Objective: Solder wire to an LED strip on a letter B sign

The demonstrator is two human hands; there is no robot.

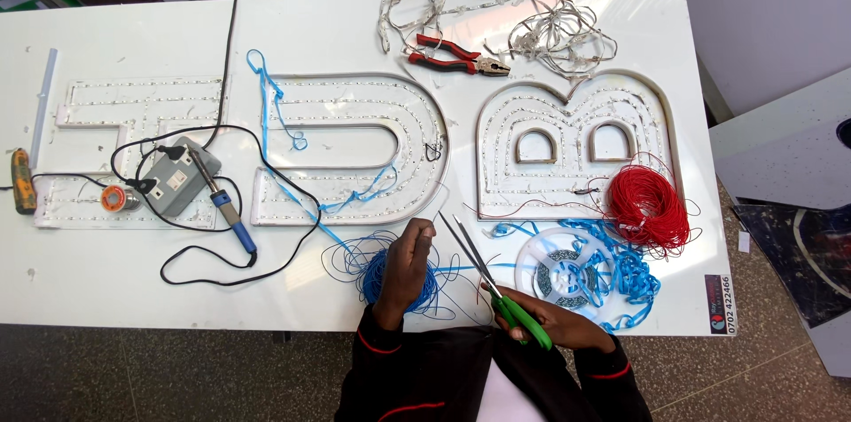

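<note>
My left hand (406, 264) rests on a coil of blue wire (383, 278) near the table's front edge, fingers closed on a strand. My right hand (554, 324) grips green-handled scissors (496, 289); their blades stand apart and point up-left toward a blue strand between the hands. Behind my hands lie three large white channel letters (355, 147) lined with LED strips.
A red wire coil (649, 205), a white reel of LED strip (563, 267) and blue backing tape lie at right. Red pliers (452, 56) and tangled white wire (558, 32) sit at the back. At left: soldering iron (226, 205), socket box (175, 178), solder spool (115, 199).
</note>
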